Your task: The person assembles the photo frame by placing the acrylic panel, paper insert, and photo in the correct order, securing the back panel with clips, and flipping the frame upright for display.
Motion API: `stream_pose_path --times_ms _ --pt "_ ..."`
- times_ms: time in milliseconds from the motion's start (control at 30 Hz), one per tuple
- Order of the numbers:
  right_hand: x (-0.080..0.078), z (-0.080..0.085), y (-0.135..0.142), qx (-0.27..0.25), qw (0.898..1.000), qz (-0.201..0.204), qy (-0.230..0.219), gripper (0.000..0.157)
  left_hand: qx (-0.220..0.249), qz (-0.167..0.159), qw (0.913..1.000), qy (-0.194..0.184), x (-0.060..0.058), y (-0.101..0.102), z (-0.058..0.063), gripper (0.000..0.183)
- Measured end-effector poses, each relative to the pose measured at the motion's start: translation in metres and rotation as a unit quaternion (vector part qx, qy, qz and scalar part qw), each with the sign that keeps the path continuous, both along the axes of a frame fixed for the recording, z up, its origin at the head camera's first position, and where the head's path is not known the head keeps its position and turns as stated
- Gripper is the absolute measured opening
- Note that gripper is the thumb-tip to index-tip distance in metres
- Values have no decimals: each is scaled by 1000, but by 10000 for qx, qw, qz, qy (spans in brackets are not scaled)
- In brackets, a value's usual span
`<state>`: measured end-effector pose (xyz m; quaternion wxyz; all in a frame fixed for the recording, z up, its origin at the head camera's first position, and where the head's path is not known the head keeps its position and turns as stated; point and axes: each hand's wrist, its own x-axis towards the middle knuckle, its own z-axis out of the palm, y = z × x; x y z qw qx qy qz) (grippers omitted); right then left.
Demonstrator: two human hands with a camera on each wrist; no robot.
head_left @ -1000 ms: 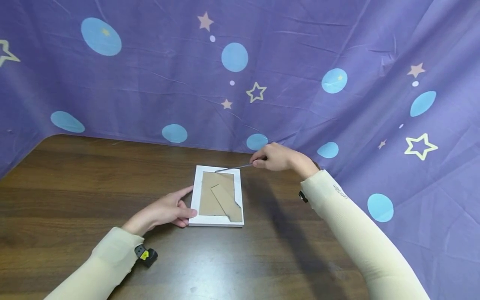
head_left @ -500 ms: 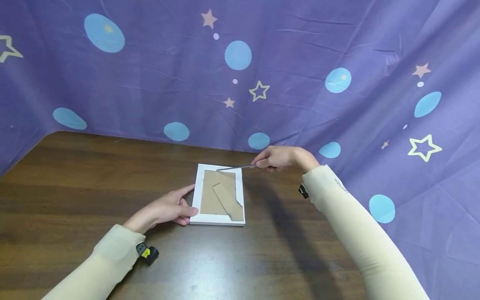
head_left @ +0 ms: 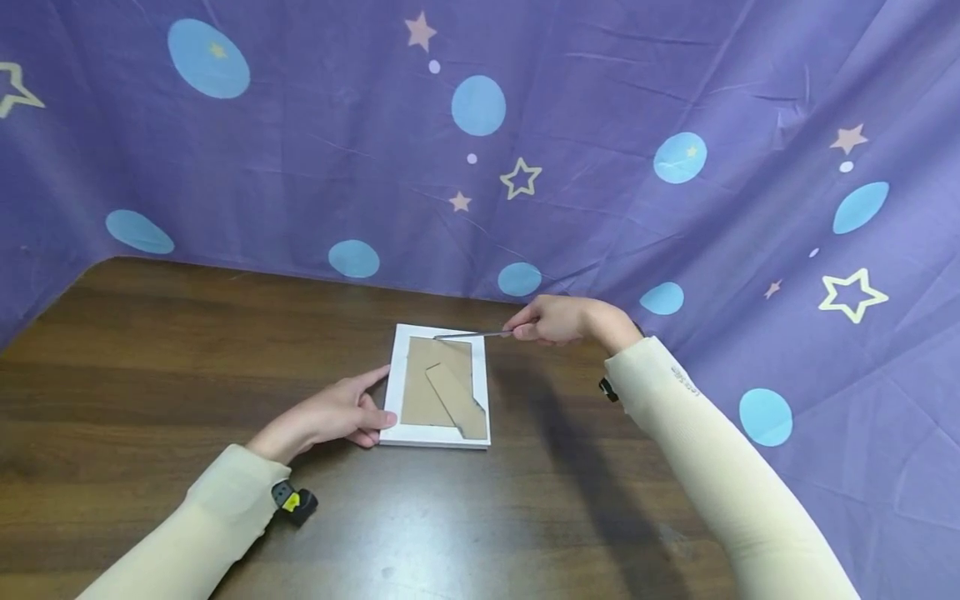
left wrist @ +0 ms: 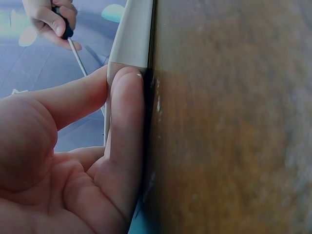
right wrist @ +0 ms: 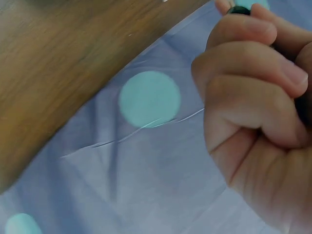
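A white picture frame [head_left: 391, 392] lies face down on the wooden table, its brown backing board [head_left: 442, 348] and slanted easel leg [head_left: 456, 400] showing. My left hand [head_left: 341, 414] grips its near left corner, thumb on the white border and the other fingers along the side. In the left wrist view, those fingertips [left wrist: 127, 80] press against the frame's edge. My right hand [head_left: 558, 320] holds a screwdriver by its black handle [left wrist: 64, 24], fingers curled round it. The thin metal shaft [head_left: 474, 335] reaches left over the frame, its tip at the top edge of the backing.
The brown wooden table [head_left: 187, 358] ends at the back against a purple curtain [head_left: 360, 133] with stars and blue dots. Close behind my right hand hangs this cloth. Black cameras are strapped to both wrists, the left wrist camera [head_left: 294, 502] near the tabletop.
My right hand has dropped slightly relative to the frame, so the screwdriver shaft lies flatter. Its tip stays at the backing's top edge. The left hand keeps its grip; the head view has shifted a little.
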<state>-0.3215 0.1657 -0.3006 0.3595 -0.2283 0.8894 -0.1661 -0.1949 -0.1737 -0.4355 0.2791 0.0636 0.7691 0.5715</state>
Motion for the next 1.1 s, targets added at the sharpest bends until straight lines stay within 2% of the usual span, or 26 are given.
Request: stream_pose_path --times_ms 100,167,333,467,600,667,767,867,967,1033,1100 --pt "7 5 -10 273 9970 410 593 40 1 4 10000 22 -1 -2 1 98" --pt "8 7 -14 381 9950 509 767 40 17 2 10000 43 -2 -4 0 98" --pt "0 4 -12 182 9998 26 -4 41 61 -3 10000 59 -1 -6 -1 98" --pt "-8 -5 1 -152 9969 -391 -665 41 73 -24 9999 71 -1 -5 -1 97" --pt "-10 -13 14 -365 9919 -614 -1055 42 60 -69 9999 71 -1 -3 0 97" --pt "-9 -17 17 -455 9913 -610 -1077 42 36 -81 9999 58 0 -1 0 97" --pt "-5 -17 15 -485 9947 -444 -788 42 4 -105 9999 77 0 -1 -1 97" --pt "1 -13 9 -323 9993 -66 -160 41 -3 -102 9999 98 0 -2 -1 97" --pt "6 -10 5 -178 9988 223 386 41 -1 -154 9998 153 0 -2 -1 97" --pt "7 -10 5 -219 9986 190 440 41 12 -161 9998 148 0 -1 -1 97" --pt "7 -13 9 -376 9991 -10 202 40 2 -206 9996 174 0 0 -1 97"
